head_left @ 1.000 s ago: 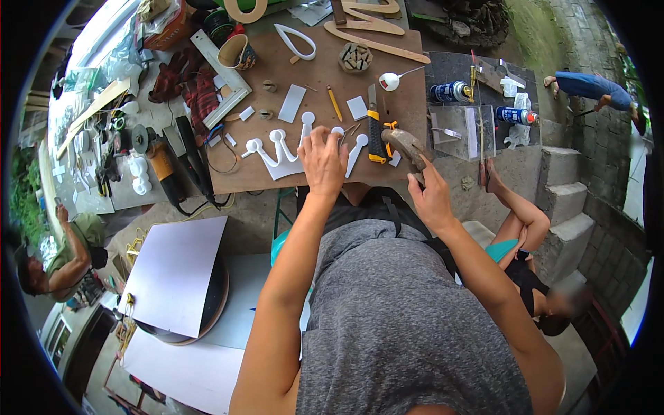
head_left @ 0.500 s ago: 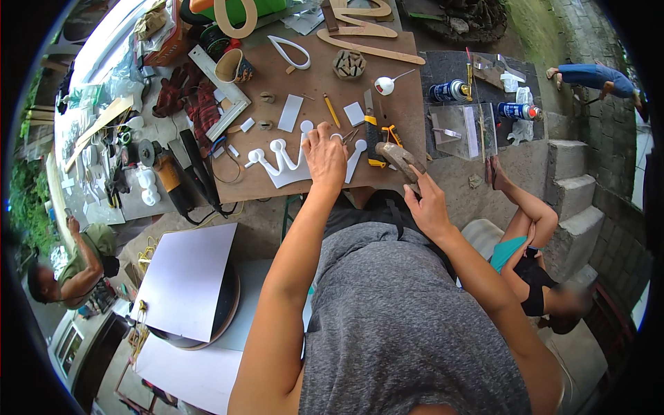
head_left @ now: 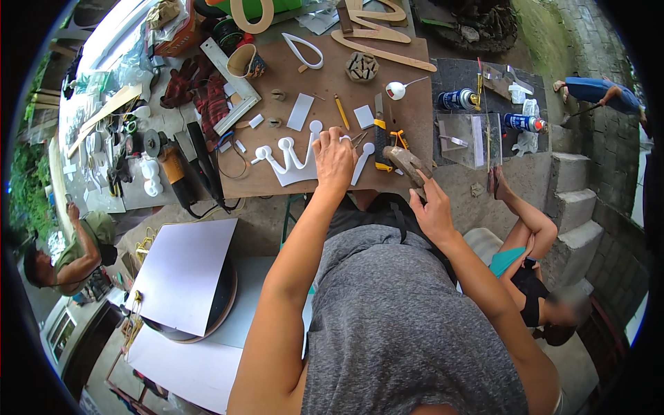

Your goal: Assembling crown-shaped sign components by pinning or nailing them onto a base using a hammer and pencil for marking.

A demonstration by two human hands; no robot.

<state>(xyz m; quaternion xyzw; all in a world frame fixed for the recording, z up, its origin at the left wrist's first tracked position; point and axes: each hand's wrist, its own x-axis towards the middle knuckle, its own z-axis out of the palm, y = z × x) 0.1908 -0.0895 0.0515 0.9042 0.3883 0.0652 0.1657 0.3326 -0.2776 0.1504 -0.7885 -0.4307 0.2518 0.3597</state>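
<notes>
A white crown-shaped cutout point(head_left: 299, 169) with round-tipped points lies near the table's front edge. Over its right half, my left hand point(head_left: 335, 162) presses down with fingers drawn together; whatever they pinch is hidden. Thin pin-like pieces point(head_left: 359, 139) show just beyond those fingers. At the table edge, my right hand point(head_left: 433, 211) is closed around a worn grey-brown hammer-like tool point(head_left: 407, 163), held tilted to the right of the cutout. Beside the tool lie a yellow-black utility knife point(head_left: 381, 142) and a small orange-black tool point(head_left: 400, 140).
A pencil point(head_left: 342, 112), white offcuts point(head_left: 300, 112), a metal square point(head_left: 234, 83) and an angle grinder point(head_left: 171, 169) crowd the brown tabletop point(head_left: 277, 55). Spray cans point(head_left: 458, 100) stand to the right. One person point(head_left: 532, 277) sits at right, another point(head_left: 79, 242) at left; a third point(head_left: 600, 91) is farther off.
The view has shifted slightly, so the table appears a little farther right. Both hands keep nearly the same places, and the right still holds the hammer-like tool near the cutout.
</notes>
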